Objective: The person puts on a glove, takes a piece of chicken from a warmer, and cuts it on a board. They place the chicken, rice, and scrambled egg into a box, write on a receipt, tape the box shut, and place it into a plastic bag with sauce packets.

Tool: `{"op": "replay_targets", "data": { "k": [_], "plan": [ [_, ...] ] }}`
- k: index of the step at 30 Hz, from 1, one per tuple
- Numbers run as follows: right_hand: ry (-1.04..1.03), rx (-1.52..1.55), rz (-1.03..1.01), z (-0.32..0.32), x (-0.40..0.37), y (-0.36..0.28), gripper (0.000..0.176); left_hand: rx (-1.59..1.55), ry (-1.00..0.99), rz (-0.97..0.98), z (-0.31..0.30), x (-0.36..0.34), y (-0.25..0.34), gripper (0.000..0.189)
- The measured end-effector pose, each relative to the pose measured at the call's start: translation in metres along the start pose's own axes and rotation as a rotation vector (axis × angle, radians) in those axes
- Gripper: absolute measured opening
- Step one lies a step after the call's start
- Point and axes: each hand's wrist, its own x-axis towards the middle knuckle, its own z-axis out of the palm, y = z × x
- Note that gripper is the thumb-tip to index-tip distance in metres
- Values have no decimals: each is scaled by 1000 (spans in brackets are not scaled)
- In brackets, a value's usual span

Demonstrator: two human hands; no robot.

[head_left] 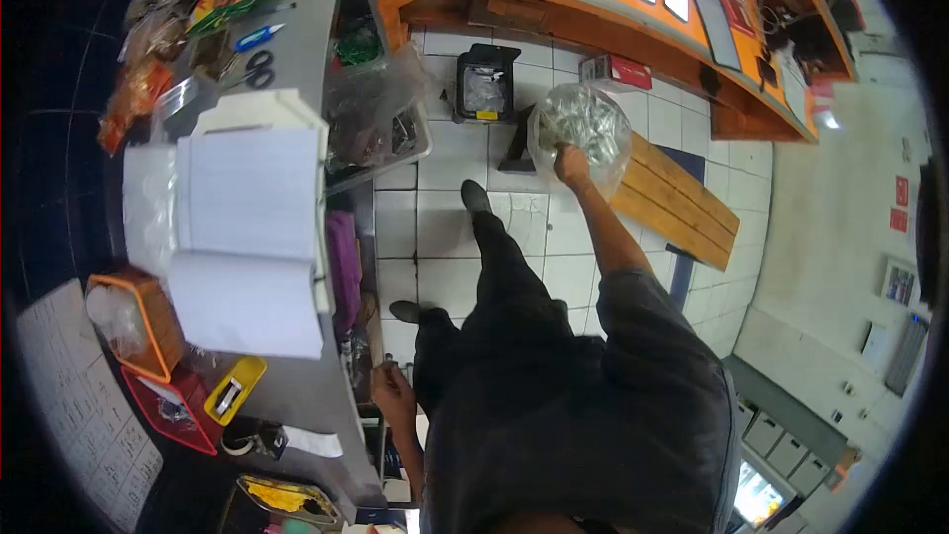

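My right hand [571,166] is stretched forward, its fingers closed on the gathered edge of a large clear plastic bag [585,119]. The bag bulges, and what it holds is too blurred to name. It is beside the near end of a wooden plank bench [677,200]. Low at my left side, my left hand [392,391] is beside the metal table's edge. Its fingers are bent together, and I cannot make out what, if anything, is in them.
An open notebook [247,237] lies on the metal table [287,391], with scissors [259,69] farther along. A black bin [484,84] and a red-and-white box [615,72] stand on the tiled floor. A plastic tub [420,143] is beside the table. An orange counter [563,15] crosses the front.
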Motion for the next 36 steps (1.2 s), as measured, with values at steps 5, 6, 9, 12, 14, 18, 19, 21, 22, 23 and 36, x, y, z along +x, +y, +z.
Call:
{"op": "replay_targets", "data": {
  "k": [5,6,9,12,14,18,19,21,22,23,36],
  "plan": [
    [-232,-233,-48,47,75,18,38,64,-204,-274,74,-5,13,14],
    [-208,-256,34,57,83,24,32,72,-203,-292,82,-5,25,14],
    [-172,-330,14,67,110,26,26,5,-166,-404,98,-7,51,14],
    [-128,-97,221,24,122,4,25,74,-179,-340,105,-8,54,13],
    [-139,-94,200,19,123,12,23,19,-188,-400,110,-4,52,15],
    [156,24,-103,-15,100,17,18,-33,-166,-411,113,13,66,17],
    [164,22,-116,-30,89,14,18,-39,-147,-390,112,17,71,17],
    [83,201,-17,-78,58,2,17,-56,-137,-413,108,25,88,18],
    [86,200,-39,-102,43,-9,17,-85,-138,-347,104,32,104,17],
    [2,364,-70,-127,25,-24,16,-108,-134,-283,96,38,121,17],
    [-774,307,-1540,-269,-314,-335,16,14,357,319,-87,-100,125,20]
  ]
}}
